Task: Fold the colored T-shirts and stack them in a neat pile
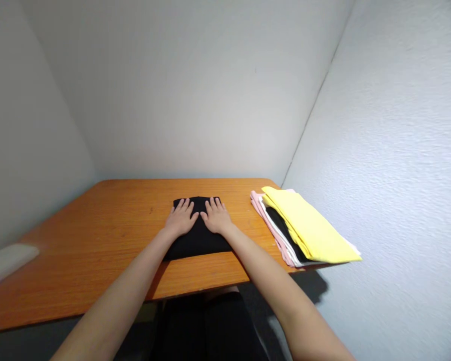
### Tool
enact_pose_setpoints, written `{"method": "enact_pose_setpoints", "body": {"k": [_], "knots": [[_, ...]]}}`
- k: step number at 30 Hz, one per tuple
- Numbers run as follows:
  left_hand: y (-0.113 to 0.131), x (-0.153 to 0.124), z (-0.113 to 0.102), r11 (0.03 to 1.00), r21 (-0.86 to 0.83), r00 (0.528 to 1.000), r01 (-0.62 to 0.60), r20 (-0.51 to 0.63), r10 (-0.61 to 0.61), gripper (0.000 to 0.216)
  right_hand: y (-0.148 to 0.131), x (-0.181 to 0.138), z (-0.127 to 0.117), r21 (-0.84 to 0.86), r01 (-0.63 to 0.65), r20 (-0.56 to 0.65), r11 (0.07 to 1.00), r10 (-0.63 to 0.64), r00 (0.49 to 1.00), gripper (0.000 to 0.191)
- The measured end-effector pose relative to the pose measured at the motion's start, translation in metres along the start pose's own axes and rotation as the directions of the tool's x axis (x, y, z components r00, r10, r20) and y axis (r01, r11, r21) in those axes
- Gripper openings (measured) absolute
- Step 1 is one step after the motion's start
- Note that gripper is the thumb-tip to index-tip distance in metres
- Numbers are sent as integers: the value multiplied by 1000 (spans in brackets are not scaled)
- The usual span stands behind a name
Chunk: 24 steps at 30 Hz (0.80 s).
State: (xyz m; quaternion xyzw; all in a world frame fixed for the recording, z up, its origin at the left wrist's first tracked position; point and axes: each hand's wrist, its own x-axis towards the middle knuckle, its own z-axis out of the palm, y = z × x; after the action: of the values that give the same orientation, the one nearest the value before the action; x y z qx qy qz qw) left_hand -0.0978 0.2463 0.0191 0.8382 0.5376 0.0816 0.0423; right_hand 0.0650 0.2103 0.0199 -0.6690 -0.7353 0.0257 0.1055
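A black folded cloth (200, 240), which looks like a garment, lies flat on the wooden table in front of me. My left hand (181, 218) rests palm down on its left half, fingers spread and pointing away from me. On the right half, my right hand (215, 216) lies flat in the same way. Both thumbs point inward, their tips almost meeting near the middle of the cloth. Neither hand grips anything. The cloth under the palms is hidden.
At the table's right edge is a stack of folded cloths, with a yellow cloth (311, 225) on top of black, white and pink ones. A white object (9, 263) sits at the far left. The brown table (108, 235) meets pale walls at the back and right.
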Motion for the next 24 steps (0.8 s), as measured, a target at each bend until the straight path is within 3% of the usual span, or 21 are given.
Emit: {"method": "enact_pose_setpoints", "body": {"k": [6,24], "knots": [[6,-12,-1,999,20,1000,25,-15,-25,66,-2,-11,-3,23,17,2,1000,-17,1000,66],[29,-89,-5,998,17,998,54,-37,-53,67,-17,-90,-13,98,66,-47,993,-61,997,67]]}}
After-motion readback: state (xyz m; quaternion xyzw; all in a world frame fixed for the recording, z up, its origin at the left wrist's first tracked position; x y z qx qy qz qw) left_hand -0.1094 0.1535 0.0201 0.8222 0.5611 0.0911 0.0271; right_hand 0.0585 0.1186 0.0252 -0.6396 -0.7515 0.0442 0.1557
